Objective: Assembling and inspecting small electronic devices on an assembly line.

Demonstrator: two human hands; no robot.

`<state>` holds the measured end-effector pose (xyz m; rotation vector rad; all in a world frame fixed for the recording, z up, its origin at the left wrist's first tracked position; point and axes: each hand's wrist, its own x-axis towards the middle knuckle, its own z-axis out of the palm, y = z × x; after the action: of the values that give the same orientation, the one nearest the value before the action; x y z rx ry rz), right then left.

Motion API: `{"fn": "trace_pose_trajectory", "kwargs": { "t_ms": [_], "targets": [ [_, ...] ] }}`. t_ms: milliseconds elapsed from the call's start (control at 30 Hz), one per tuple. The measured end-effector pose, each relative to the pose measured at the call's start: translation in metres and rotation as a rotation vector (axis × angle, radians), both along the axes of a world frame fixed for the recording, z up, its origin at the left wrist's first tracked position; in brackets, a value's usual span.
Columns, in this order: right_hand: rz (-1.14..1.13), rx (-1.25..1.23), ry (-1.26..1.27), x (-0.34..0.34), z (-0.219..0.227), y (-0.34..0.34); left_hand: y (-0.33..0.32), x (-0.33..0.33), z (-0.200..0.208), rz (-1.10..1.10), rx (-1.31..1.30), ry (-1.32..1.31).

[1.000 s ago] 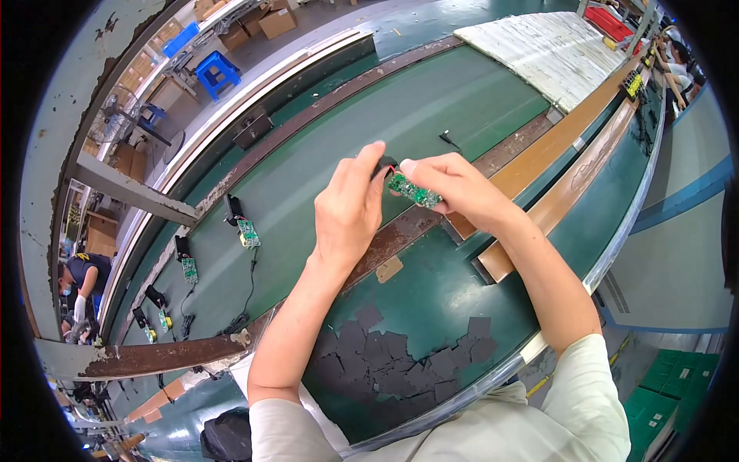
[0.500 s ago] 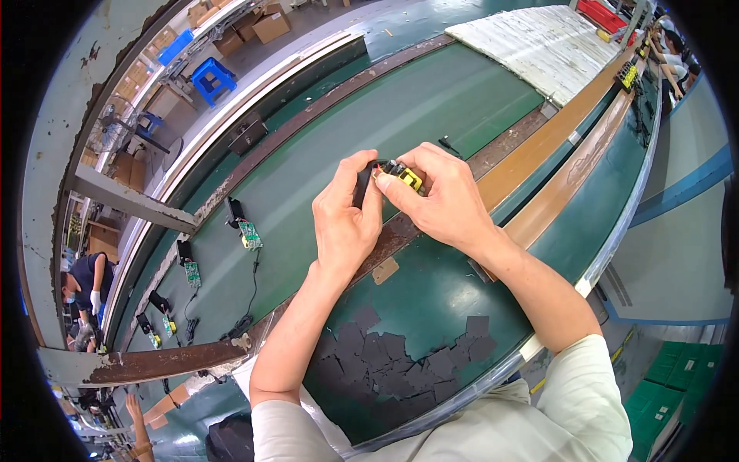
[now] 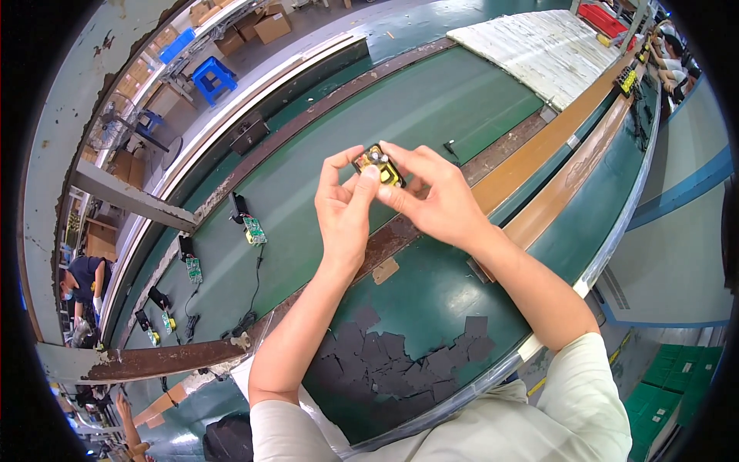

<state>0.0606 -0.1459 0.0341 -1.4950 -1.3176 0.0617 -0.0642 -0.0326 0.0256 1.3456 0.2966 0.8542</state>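
Observation:
A small circuit board [image 3: 387,176] with yellow and silvery parts sits in a black plastic case [image 3: 359,162], held up over the belt's near edge. My left hand [image 3: 344,219] is closed on the case, its thumb pressing on the board's parts. My right hand [image 3: 446,202] grips the other end, with thumb and fingers along the case's edge. The fingers hide much of the case's sides and underside. Below my forearms, many thin dark grey square pieces [image 3: 385,362] lie scattered in a heap on the green worktop [image 3: 431,289].
On the green conveyor belt [image 3: 331,162], several green boards [image 3: 255,231] lie with black cases and cables. A rusty rail [image 3: 389,250] divides belt from worktop. Wooden strips [image 3: 531,173] run to the right. A blue stool [image 3: 213,79] and other people stand beyond.
The board has gone from beside the case to down inside it, and the case has turned so its open face shows. Boards on the belt have shifted slightly right.

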Motion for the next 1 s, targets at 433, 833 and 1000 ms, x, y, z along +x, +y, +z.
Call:
{"fn": "trace_pose_trajectory", "kwargs": {
  "t_ms": [433, 833, 1000],
  "targets": [
    [0.058, 0.05, 0.972, 0.058, 0.018, -0.014, 0.03, -0.021, 0.024, 0.077, 0.494, 0.386],
    [-0.555, -0.678, -0.344, 0.024, 0.061, -0.125, 0.174, -0.101, 0.009, 0.766, 0.669, 1.447],
    [-0.555, -0.531, -0.646, 0.047, 0.034, -0.123, 0.148, -0.077, 0.01, 0.686, 0.925, 1.403]
  ]
}}
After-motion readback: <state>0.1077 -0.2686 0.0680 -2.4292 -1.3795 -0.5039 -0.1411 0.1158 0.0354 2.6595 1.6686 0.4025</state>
